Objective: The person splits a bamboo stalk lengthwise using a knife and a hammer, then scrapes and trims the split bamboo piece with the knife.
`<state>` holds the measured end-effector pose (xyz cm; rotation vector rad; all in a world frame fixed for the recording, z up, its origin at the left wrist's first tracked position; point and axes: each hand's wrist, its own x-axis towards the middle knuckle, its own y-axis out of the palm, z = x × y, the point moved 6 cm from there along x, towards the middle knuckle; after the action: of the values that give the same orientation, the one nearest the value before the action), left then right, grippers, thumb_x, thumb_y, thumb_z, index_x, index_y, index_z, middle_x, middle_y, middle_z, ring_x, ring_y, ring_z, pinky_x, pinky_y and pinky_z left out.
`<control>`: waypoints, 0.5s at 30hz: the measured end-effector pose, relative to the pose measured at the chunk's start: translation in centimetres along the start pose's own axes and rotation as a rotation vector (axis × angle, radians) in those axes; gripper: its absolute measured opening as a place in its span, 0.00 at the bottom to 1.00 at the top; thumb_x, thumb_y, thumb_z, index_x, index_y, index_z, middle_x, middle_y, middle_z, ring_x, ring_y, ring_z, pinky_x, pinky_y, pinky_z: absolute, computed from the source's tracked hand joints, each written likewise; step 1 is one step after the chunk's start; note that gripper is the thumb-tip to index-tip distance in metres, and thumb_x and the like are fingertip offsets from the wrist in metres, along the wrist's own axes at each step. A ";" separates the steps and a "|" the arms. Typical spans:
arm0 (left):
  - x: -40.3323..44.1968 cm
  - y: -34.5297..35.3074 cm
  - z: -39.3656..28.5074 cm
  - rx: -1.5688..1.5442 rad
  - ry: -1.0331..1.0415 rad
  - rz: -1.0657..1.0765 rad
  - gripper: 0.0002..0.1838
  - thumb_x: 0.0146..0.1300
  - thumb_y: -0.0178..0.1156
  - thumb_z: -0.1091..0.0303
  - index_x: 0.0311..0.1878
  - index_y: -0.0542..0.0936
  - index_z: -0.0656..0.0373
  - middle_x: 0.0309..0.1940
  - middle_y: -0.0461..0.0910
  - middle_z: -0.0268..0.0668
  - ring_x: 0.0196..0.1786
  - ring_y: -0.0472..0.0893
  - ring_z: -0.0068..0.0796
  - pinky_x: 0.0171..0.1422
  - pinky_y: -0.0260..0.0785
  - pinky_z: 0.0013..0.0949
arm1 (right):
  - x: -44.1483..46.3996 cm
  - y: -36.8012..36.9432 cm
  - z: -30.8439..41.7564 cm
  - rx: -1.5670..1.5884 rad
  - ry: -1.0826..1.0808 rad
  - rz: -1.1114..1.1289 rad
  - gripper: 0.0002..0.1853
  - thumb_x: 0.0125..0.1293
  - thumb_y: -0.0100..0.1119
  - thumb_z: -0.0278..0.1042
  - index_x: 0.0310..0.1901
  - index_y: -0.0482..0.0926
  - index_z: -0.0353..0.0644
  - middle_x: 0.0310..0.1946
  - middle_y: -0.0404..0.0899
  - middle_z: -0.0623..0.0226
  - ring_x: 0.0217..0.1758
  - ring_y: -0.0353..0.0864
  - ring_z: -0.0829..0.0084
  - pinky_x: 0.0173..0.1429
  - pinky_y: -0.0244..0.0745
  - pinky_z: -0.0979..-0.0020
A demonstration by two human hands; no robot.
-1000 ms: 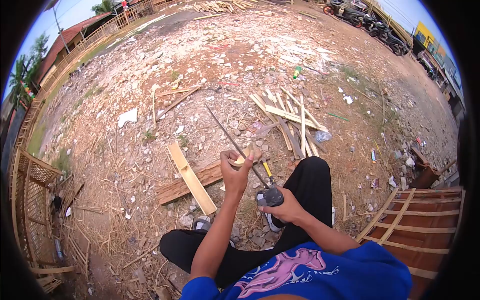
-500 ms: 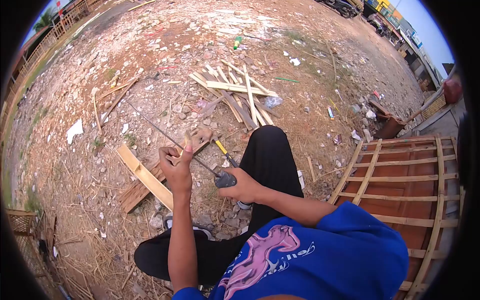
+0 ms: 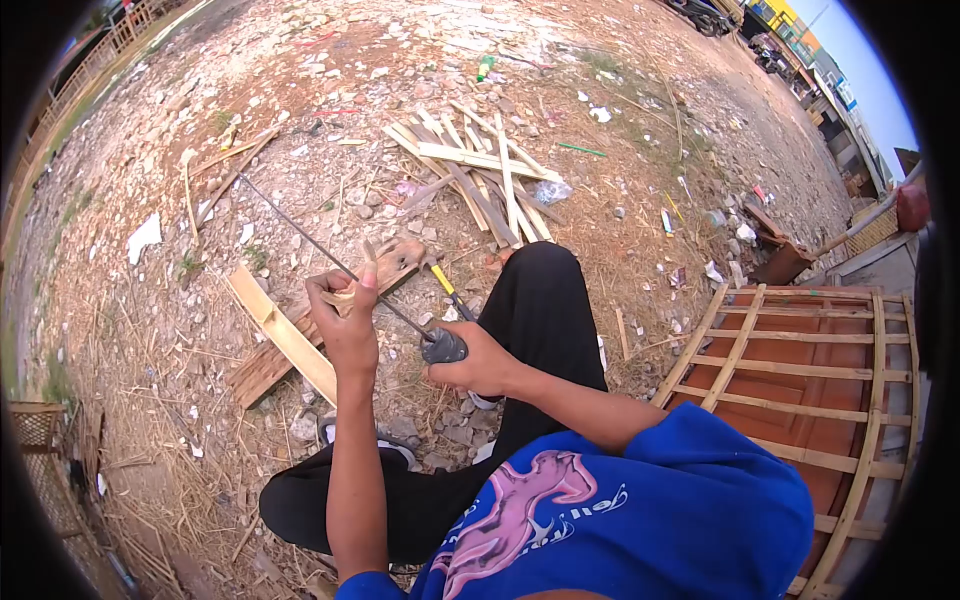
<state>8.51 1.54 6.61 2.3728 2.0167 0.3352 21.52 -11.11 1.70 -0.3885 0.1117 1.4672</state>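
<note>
My right hand (image 3: 478,360) is wrapped round the black handle (image 3: 443,347) of a long, thin, dark metal rod or blade (image 3: 300,229), which points away to the upper left. My left hand (image 3: 343,318) is closed in a pinch on a small pale bamboo piece (image 3: 341,300), right at the shaft; whether the shaft passes through or beside it I cannot tell. Below my left hand, a split bamboo length (image 3: 283,330) leans over a thick wooden plank (image 3: 262,372). A hammer with a yellow and black handle (image 3: 446,283) rests at the plank's far end.
A heap of bamboo and wood strips (image 3: 480,165) lies ahead on stony ground. At the right is a bamboo lattice (image 3: 740,340) over a reddish-brown panel. A green bottle (image 3: 485,68), a clear plastic bag (image 3: 552,192) and scattered litter lie farther off.
My view has shifted slightly. Both hands have moved a little, and the shaft's tip sits a bit farther left and higher. Both grips look the same.
</note>
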 end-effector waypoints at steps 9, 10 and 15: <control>0.8 -0.9 2.5 -0.121 0.090 -0.027 0.16 0.73 0.58 0.58 0.32 0.68 0.54 0.25 0.61 0.22 0.30 0.58 0.12 0.33 0.50 0.24 | -0.2 -0.6 1.6 0.141 0.096 0.096 0.11 0.54 0.66 0.32 0.35 0.76 0.37 0.24 0.76 0.74 0.22 0.71 0.83 0.28 0.68 0.74; 0.8 -0.9 2.6 -0.119 0.091 -0.037 0.15 0.73 0.57 0.60 0.32 0.68 0.54 0.25 0.61 0.22 0.29 0.58 0.12 0.32 0.50 0.24 | -0.3 -0.7 1.4 0.118 0.075 0.063 0.11 0.53 0.66 0.32 0.34 0.76 0.37 0.23 0.76 0.74 0.23 0.71 0.82 0.29 0.69 0.73; 1.4 -0.8 2.4 -0.132 0.096 -0.084 0.12 0.72 0.56 0.65 0.31 0.67 0.54 0.25 0.61 0.21 0.28 0.58 0.12 0.31 0.50 0.24 | 0.5 -1.0 2.1 -0.088 -0.172 -0.119 0.13 0.51 0.66 0.34 0.33 0.76 0.36 0.23 0.76 0.71 0.26 0.71 0.78 0.34 0.70 0.70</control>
<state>8.39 3.39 4.36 2.2275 2.0555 0.5710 22.26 -10.02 3.74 -0.3326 -0.1122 1.3843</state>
